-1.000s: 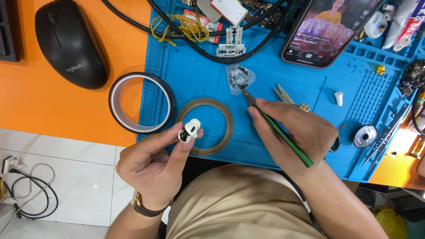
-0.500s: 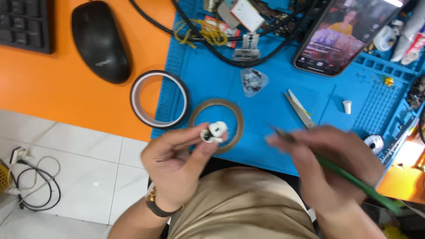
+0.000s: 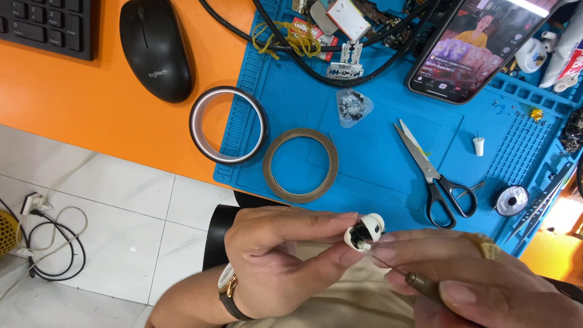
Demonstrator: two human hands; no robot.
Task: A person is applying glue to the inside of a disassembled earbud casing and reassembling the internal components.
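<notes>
My left hand (image 3: 282,258) pinches a small white earbud shell (image 3: 364,232), opened so its dark inside shows, between thumb and fingers, low over my lap. My right hand (image 3: 486,282) grips a thin green-handled tool (image 3: 419,284) whose fine metal tip points at the earbud's opening. Both hands are below the front edge of the blue work mat (image 3: 376,164). A clear guitar-pick-shaped piece with dark smears (image 3: 353,107) lies on the mat.
On the mat lie scissors (image 3: 432,170), a brown tape ring (image 3: 300,164), a solder spool (image 3: 511,200), tweezers (image 3: 543,200), a razor blade (image 3: 345,65) and a lit phone (image 3: 470,45). A dark tape roll (image 3: 228,124), mouse (image 3: 155,48) and keyboard (image 3: 45,24) sit on the orange desk.
My right hand left the pick-shaped piece on the mat and brought the tool's tip down to the earbud. Both hands drew closer to me, off the mat.
</notes>
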